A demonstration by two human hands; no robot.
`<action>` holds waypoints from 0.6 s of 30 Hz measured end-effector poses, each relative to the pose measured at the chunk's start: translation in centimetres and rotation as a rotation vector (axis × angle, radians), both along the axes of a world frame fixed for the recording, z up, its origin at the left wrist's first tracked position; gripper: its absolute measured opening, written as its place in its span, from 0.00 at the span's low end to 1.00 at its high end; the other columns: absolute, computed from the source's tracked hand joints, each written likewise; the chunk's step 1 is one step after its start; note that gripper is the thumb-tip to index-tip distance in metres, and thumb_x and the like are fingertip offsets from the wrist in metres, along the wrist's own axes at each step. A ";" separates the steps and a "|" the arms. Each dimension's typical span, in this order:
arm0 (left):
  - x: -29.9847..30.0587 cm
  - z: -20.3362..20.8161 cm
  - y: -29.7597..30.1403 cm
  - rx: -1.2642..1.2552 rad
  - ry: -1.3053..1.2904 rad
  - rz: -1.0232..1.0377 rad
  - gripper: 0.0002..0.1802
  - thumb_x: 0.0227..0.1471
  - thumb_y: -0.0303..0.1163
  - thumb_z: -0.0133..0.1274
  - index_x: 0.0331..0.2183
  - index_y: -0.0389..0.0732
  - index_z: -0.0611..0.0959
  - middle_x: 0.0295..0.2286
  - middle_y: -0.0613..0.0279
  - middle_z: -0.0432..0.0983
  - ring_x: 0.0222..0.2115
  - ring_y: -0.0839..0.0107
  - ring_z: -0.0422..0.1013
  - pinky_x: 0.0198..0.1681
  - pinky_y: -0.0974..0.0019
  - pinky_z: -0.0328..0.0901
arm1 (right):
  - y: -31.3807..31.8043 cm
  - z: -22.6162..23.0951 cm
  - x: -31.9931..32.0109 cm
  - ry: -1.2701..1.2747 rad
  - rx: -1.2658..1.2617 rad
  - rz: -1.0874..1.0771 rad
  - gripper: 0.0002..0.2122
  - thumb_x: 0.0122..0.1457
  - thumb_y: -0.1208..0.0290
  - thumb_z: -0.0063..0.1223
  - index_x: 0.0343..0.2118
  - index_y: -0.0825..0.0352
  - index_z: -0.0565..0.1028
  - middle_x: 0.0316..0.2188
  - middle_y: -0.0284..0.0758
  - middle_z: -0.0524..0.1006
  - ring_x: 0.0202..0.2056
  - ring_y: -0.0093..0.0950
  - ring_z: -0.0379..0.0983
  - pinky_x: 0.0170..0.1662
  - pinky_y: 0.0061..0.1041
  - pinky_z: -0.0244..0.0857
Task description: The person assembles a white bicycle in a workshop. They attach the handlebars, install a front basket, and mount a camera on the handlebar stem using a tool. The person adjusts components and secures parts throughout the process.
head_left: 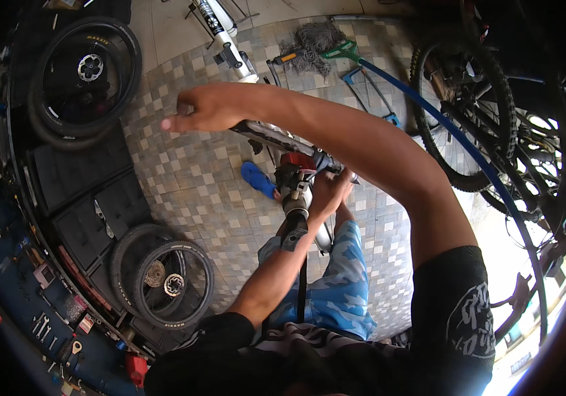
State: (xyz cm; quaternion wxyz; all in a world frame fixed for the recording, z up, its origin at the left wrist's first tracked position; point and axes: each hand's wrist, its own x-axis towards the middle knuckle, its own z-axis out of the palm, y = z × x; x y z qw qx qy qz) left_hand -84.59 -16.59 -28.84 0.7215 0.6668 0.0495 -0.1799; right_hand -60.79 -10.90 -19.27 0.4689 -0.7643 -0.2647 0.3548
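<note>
My right hand (198,111) reaches across to the left and is closed over the end of a silver bicycle frame tube (271,137), thumb sticking out. The tube runs down-right to a red and black part (294,170). My left hand (330,191) is closed on the frame at that joint, just right of a black and silver cylinder (295,210) that points down toward my knees. My right forearm hides the rest of the frame. A white fork (220,28) extends away at the top.
Two loose wheels with tyres lie on black mats, one at upper left (89,68) and one at lower left (172,284). A blue sandal (259,179), a mop (313,43) and a blue hacksaw (370,87) lie on the tiled floor. A bicycle (469,112) stands at right. Hanging tools (40,325) line the left wall.
</note>
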 end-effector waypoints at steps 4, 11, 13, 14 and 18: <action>-3.5 -5.5 17.9 0.417 0.327 -0.409 0.14 0.55 0.37 0.64 0.40 0.41 0.83 0.32 0.67 0.81 0.34 0.76 0.74 0.40 0.67 0.69 | -10.7 3.3 -3.8 -0.103 0.287 -0.567 0.30 0.64 0.40 0.49 0.52 0.67 0.76 0.47 0.45 0.79 0.50 0.37 0.76 0.52 0.37 0.71; 19.5 14.2 17.9 0.643 -0.356 -0.377 0.26 0.65 0.51 0.50 0.48 0.37 0.82 0.42 0.59 0.80 0.45 0.68 0.75 0.51 0.63 0.67 | -20.2 -7.5 -25.4 0.359 0.611 -1.789 0.29 0.70 0.44 0.39 0.61 0.65 0.67 0.47 0.40 0.74 0.49 0.29 0.70 0.55 0.35 0.61; 21.9 15.2 13.8 0.871 -0.640 -0.789 0.30 0.61 0.58 0.53 0.44 0.37 0.83 0.36 0.58 0.81 0.38 0.65 0.78 0.46 0.63 0.70 | -16.2 -9.4 -28.1 0.604 0.947 -1.898 0.31 0.68 0.41 0.41 0.60 0.65 0.67 0.47 0.38 0.73 0.51 0.31 0.69 0.57 0.35 0.63; 23.1 15.0 10.9 1.019 -0.437 -1.129 0.32 0.57 0.59 0.55 0.42 0.37 0.83 0.33 0.58 0.81 0.35 0.64 0.78 0.43 0.62 0.71 | -14.3 -9.1 -28.2 0.811 1.230 -1.980 0.27 0.67 0.43 0.44 0.54 0.64 0.72 0.44 0.39 0.75 0.49 0.33 0.71 0.58 0.38 0.63; 24.5 13.4 8.3 1.066 0.410 -1.685 0.35 0.47 0.64 0.62 0.32 0.36 0.84 0.22 0.58 0.79 0.23 0.62 0.76 0.30 0.57 0.70 | -11.0 -9.0 -25.9 0.797 1.888 -2.020 0.20 0.66 0.47 0.46 0.29 0.59 0.75 0.25 0.33 0.77 0.41 0.33 0.75 0.57 0.38 0.62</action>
